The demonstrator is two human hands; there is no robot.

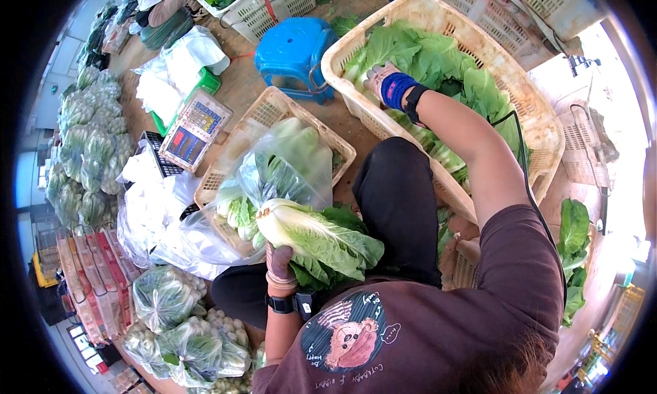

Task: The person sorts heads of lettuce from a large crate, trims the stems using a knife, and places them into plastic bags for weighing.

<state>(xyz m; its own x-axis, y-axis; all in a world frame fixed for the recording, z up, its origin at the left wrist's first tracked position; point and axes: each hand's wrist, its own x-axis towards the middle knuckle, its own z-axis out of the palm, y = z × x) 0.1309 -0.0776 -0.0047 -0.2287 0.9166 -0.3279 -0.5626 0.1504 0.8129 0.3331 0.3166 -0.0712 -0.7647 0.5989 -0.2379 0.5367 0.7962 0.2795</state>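
My left hand (280, 262), in a worn glove, is closed around the pale base end of a head of leafy lettuce (318, 233) held over my lap. Its green leaves point to the right. Just beyond it, a clear plastic bag (291, 168) with more lettuce inside rests in a shallow cream basket (321, 130). My right arm stretches to a large cream crate (547, 144) full of green lettuce (438, 62). There my gloved right hand (383, 80), with a blue cuff, touches the leaves near the left rim. Its fingers are bent; whether they grip a head is hidden.
A blue stool (294, 48) stands between the crates. To the left are a scale (195, 130), white plastic bags (154, 212) and filled vegetable bags (185, 332). More bagged greens (92, 141) line the far left. Another crate of greens (256, 10) stands at the back.
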